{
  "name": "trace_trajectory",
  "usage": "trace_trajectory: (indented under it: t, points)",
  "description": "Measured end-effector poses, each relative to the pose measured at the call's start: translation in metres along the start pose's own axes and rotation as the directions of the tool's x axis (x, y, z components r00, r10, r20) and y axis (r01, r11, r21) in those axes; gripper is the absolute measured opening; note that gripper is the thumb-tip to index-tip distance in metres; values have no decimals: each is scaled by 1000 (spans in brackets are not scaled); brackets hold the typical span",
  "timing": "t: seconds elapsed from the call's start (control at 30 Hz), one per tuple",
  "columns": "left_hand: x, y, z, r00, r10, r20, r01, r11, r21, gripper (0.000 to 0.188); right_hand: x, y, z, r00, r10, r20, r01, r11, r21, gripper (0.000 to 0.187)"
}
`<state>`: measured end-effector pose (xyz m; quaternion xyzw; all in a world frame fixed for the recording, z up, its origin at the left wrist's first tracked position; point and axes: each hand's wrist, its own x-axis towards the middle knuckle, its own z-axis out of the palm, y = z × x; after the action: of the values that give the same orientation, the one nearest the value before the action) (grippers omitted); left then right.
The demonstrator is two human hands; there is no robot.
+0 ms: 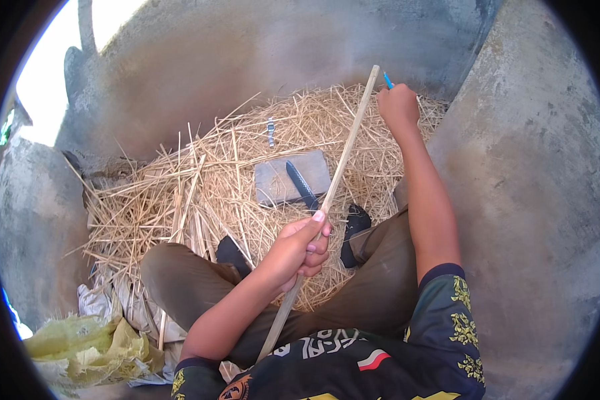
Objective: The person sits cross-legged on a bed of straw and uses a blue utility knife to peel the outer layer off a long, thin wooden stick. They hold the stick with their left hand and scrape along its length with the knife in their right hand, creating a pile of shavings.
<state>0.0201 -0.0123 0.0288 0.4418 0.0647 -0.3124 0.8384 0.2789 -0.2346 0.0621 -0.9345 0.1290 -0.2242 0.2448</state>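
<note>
My left hand (299,250) is wrapped round a long, pale wooden stick (350,140), which slants from my lap up to the far right. Out to the far right, my right hand (399,107) is closed on a slim blue pen-like object (387,81). Its tip shows beyond the fingers, close to the stick's far end but apart from it; the rest is hidden in the fist. Beyond my left hand, a dark knife (301,185) lies across a grey rectangular block (271,180), its near end partly behind the stick and hand.
Loose straw and thin split strips (213,160) cover the floor around my feet. A metal-band wristwatch (271,132) lies on the straw past the block. Concrete walls (527,200) rise ahead and on the right. Crumpled yellowish sacking (93,350) is at the lower left.
</note>
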Motion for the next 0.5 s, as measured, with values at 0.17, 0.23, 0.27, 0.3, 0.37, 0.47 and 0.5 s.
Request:
trace_trajectory:
  t: [0.17,0.23,0.27,0.3,0.37,0.47,0.5]
  points:
    - [5,14,-24,999,52,-12,-53,998,-47,36,-57,-41,-39,960,-233,158,217,970,112,31]
    - [5,19,-22,993,112,-43,-111,993,28,38,-81,-54,-34,899,-408,159,407,913,44,34]
    - [4,22,-20,989,139,-55,-133,986,103,38,-92,-58,-24,862,-487,142,491,871,9,36]
    - [1,25,-20,983,168,-70,-153,971,182,38,-101,-61,-15,816,-564,126,571,821,-21,38]
    - [-3,33,-24,977,184,-108,-169,977,134,38,-113,-68,-5,781,-612,124,614,789,21,40]
    - [-6,40,-40,972,204,-115,-200,979,46,41,-129,-73,9,724,-681,110,677,732,76,44]
    - [-6,39,-43,967,214,-136,-209,976,54,42,-135,-73,13,706,-700,108,694,714,92,45]
